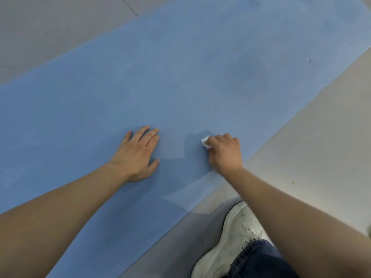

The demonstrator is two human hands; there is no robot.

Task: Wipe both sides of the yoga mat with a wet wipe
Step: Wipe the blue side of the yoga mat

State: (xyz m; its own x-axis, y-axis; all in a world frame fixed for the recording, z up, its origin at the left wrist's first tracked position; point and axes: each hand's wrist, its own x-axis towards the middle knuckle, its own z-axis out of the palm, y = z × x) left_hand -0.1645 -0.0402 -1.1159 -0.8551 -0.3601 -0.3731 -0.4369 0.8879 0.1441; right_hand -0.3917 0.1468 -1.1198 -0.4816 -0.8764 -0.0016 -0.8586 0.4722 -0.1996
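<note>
Right hand (224,152), fingers curled round wadded wet wipe (205,141), presses it on yoga mat (180,77) near 4 o'clock edge; your left hand (138,152) flat, fingers spread, steadying; upper face mid-wipe, underside likely remains

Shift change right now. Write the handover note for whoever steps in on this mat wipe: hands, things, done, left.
Left hand: flat, fingers straight, resting on the yoga mat, apparently steadying it.
Right hand: fingers curled round a bunched wet wipe, pressing it to the mat near the edge closest to the person.
Mat: blue, unrolled flat on the grey floor, one side up. A white shoe stands on the floor beside it.
Done: darker patches around the wipe look damp, so wiping of this face seems under way; how much is covered cannot be told.
Left: finish this face, flip the mat, wipe the other.
</note>
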